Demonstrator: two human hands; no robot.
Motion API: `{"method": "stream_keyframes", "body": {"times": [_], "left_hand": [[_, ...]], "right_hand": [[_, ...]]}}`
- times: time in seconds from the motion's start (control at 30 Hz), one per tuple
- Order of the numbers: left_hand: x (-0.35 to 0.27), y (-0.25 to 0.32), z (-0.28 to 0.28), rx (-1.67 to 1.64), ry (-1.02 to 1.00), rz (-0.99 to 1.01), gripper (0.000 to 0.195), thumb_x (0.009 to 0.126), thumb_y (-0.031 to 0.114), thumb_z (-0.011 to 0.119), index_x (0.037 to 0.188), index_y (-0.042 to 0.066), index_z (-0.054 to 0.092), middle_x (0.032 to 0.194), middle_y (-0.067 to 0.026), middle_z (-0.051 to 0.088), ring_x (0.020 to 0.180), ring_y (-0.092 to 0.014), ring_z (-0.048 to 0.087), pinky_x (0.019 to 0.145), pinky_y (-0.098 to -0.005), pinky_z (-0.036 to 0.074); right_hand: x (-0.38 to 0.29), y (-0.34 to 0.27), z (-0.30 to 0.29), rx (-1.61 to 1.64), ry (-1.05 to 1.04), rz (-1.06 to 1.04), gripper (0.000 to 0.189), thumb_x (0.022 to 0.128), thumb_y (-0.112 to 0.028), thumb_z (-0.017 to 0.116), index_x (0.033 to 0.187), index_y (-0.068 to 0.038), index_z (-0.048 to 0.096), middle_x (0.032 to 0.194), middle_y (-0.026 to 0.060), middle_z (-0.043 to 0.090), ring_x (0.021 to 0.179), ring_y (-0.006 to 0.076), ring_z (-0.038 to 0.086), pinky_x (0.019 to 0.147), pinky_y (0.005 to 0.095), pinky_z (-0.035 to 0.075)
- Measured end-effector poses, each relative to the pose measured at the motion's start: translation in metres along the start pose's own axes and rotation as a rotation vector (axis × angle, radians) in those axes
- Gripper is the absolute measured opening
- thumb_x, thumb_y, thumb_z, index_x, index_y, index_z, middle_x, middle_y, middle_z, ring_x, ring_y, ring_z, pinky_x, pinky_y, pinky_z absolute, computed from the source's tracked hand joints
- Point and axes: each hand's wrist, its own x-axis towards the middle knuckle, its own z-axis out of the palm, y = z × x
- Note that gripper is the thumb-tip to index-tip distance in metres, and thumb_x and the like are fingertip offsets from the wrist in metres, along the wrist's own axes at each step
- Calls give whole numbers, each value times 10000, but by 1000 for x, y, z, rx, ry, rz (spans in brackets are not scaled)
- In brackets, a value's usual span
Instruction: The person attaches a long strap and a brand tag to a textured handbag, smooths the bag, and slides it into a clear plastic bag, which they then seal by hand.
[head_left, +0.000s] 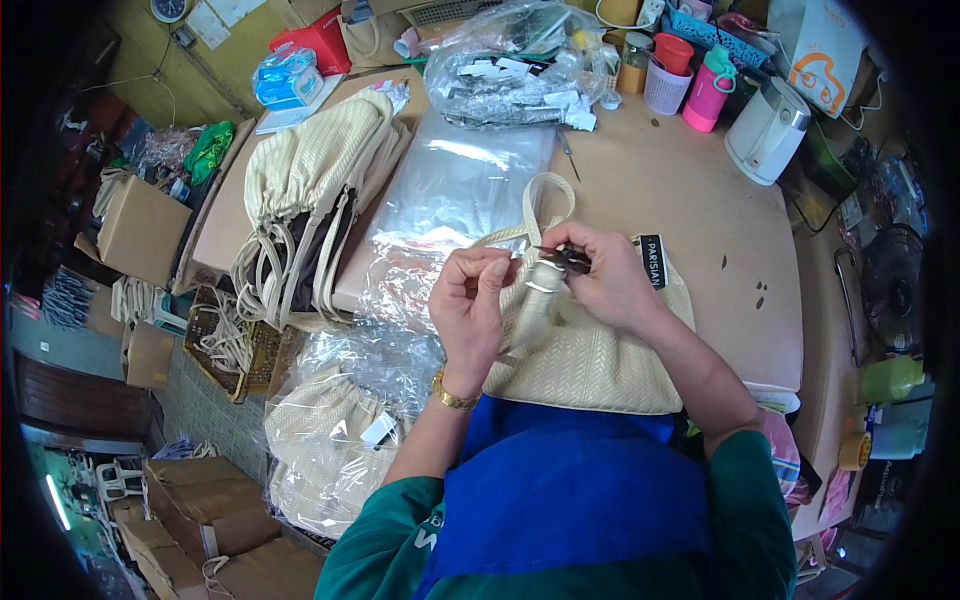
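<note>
A cream woven-pattern handbag (592, 367) rests against the table's front edge, above a blue apron (577, 480). Its black label (653, 261) bears writing. The bag's strap (547, 196) loops up onto the table, and a blurred strap part (541, 304) hangs between my hands. My right hand (611, 277) grips a small dark cutting tool (564, 259), apparently thread snips, with its blades at the strap. Just left of the strap, my left hand (474, 300) has thumb and fingertips pinched together. Whatever may be between those fingertips is too small to make out.
Clear plastic bags (465, 180) lie left of the handbag. More cream bags (315, 165) are stacked beyond them, and a wrapped bag (330, 442) sits at lower left. A thin pointed tool (568, 156), a pink bottle (709, 90) and an electric kettle (769, 131) stand or lie farther back.
</note>
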Motion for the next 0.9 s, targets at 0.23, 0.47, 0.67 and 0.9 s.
{"method": "stream_keyframes", "body": {"times": [0.23,0.47,0.67,0.9], "left_hand": [[7,7,-17,369,-33,448,174,805,62,694,733,2,548,848,-94,589,602,-101,488,547,-226,385],[-4,28,4,537,-175,430,375,705,56,818,1058,30,695,1025,-103,617,718,-128,601,567,-232,510],[-1,8,6,521,-92,602,233,735,-37,758,960,-8,708,963,-121,654,762,-183,645,626,-273,535],[3,6,-3,300,-98,239,60,830,27,690,828,-12,644,947,-110,643,824,-148,603,745,-244,477]], "right_hand": [[-1,12,0,5,132,-34,315,738,111,570,1026,12,647,927,74,705,864,96,649,808,254,506],[1,11,1,-60,164,-82,247,747,-80,663,984,-12,673,811,179,688,732,261,692,668,360,504],[0,3,1,-54,121,1,134,790,-35,648,914,1,684,681,42,669,600,50,570,554,249,444],[1,11,3,195,-4,109,112,891,-119,639,877,-20,689,642,9,641,580,34,563,522,226,415]]}}
